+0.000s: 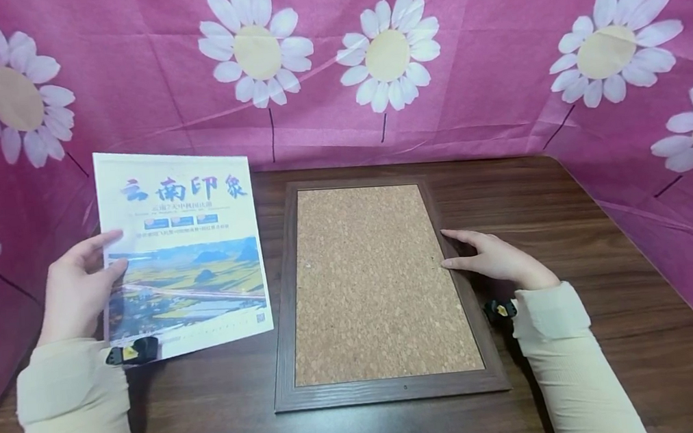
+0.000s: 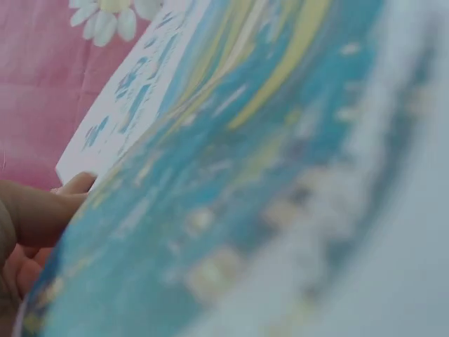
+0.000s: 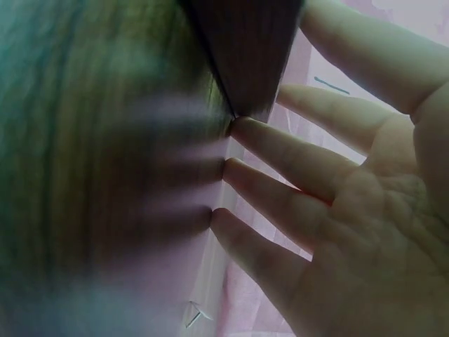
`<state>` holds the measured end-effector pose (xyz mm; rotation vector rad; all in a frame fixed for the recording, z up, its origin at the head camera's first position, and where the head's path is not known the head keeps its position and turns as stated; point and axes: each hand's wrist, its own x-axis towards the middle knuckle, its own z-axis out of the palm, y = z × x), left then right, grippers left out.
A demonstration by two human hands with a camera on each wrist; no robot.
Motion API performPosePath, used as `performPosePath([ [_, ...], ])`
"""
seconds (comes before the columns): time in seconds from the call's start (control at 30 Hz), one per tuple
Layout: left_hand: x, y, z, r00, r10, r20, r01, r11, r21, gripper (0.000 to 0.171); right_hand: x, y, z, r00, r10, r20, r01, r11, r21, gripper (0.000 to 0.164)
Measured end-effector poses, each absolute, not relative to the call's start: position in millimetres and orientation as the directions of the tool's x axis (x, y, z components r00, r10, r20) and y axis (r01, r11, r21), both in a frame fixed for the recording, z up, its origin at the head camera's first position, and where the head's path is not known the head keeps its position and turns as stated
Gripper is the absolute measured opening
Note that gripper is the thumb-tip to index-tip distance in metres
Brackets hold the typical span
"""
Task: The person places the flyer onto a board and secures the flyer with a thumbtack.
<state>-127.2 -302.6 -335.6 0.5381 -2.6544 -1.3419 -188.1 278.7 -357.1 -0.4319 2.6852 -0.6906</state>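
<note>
From afar, my left hand [image 1: 74,285] pinches a poster [image 1: 186,258] that squeezing could crease; my right hand [image 1: 497,257], outspread, touches a frame [image 1: 362,392].

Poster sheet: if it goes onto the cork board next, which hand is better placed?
Left, I'd judge: the left hand holds the poster sheet by its edge, beside the cork board. The right hand is across at the board's brown frame, without the sheet.

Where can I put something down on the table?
There's bare table right of the right hand, up to the pink cloth, and a strip in front of the cork board, between the sleeves. It's crowded at the board and on the left, where the left hand holds the poster.
</note>
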Motion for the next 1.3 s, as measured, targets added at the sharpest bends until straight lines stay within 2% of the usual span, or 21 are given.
performPosePath([
  [0.1,-128.8,-301.0,-333.2,-0.904,-0.421,-0.079,-0.281,0.443,0.851,0.054,-187.9,278.7,-357.1,-0.899,-0.367,-0.241,-0.204,0.836,-0.51,0.075],
  [0.23,-129.4,-299.9,-329.6,-0.865,-0.483,-0.138,-0.26,0.195,0.946,0.056,-187.9,277.9,-356.5,-0.9,-0.365,-0.239,-0.204,0.837,-0.508,0.075],
  [0.37,-130.5,-295.4,-326.6,-0.828,-0.533,-0.174,-0.179,-0.042,0.983,0.056,-188.1,277.5,-356.4,-0.901,-0.362,-0.239,-0.204,0.84,-0.503,0.075],
  [0.53,-134.6,-285.7,-324.7,-0.781,-0.599,-0.177,-0.054,-0.217,0.975,0.054,-188.3,277.3,-356.7,-0.901,-0.364,-0.236,-0.207,0.839,-0.502,0.074],
  [0.63,-138.0,-279.7,-325.2,-0.773,-0.613,-0.161,0.025,-0.282,0.959,0.054,-188.0,277.1,-356.5,-0.901,-0.363,-0.237,-0.207,0.841,-0.5,0.074],
  [0.8,-140.8,-269.6,-328.4,-0.825,-0.55,-0.13,0.049,-0.298,0.953,0.054,-188.0,276.9,-356.0,-0.899,-0.362,-0.247,-0.201,0.842,-0.5,0.075],
  [0.93,-142.0,-259.7,-331.0,-0.868,-0.485,-0.109,0.015,-0.245,0.969,0.055,-188.1,277.2,-356.2,-0.898,-0.364,-0.245,-0.204,0.84,-0.503,0.075],
  [1.17,-144.8,-243.2,-333.6,-0.892,-0.447,-0.067,0.007,-0.161,0.987,0.054,-189.2,277.7,-356.8,-0.899,-0.369,-0.238,-0.211,0.839,-0.502,0.074],
  [1.3,-143.9,-237.0,-333.9,-0.925,-0.377,-0.055,-0.017,-0.104,0.994,0.053,-189.7,279.2,-357.5,-0.899,-0.365,-0.242,-0.206,0.84,-0.502,0.074],
])
